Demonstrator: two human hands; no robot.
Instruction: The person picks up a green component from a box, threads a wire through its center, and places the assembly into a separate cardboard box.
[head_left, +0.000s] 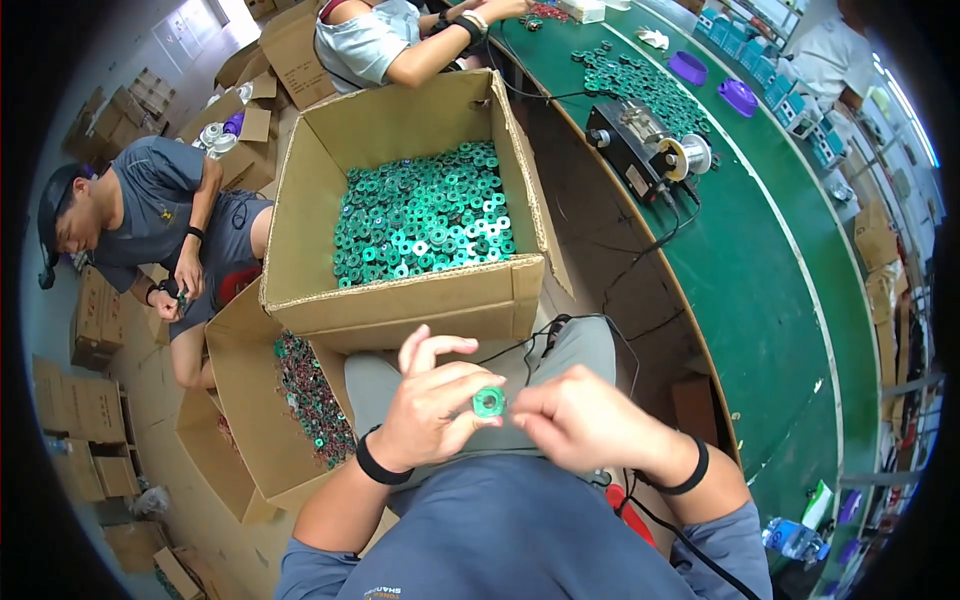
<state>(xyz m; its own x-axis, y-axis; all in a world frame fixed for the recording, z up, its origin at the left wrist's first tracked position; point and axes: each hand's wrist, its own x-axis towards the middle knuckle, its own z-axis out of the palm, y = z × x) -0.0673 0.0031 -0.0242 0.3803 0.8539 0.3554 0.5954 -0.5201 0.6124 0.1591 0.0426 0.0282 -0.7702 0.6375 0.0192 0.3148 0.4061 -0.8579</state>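
Head view, looking down: a person's left hand [432, 405] is pinching a small green ring-shaped part [479, 405] between thumb and forefinger, its other fingers lifting away. The ring is showing a bright green face around a darker round centre, above the person's lap. The right hand [590, 420] is curling just beside it, blurred; whether its fingers are gripping anything, I cannot tell. Ahead, an open cardboard box [405, 312] is holding a heap of similar green rings [430, 215]. On the right, a long green surface [770, 330] is carrying a black machine [630, 145] with a white spool [692, 157], scattered green parts [640, 85] and two purple bowls [688, 68]. At left, a seated co-worker [160, 200] is handling something small.
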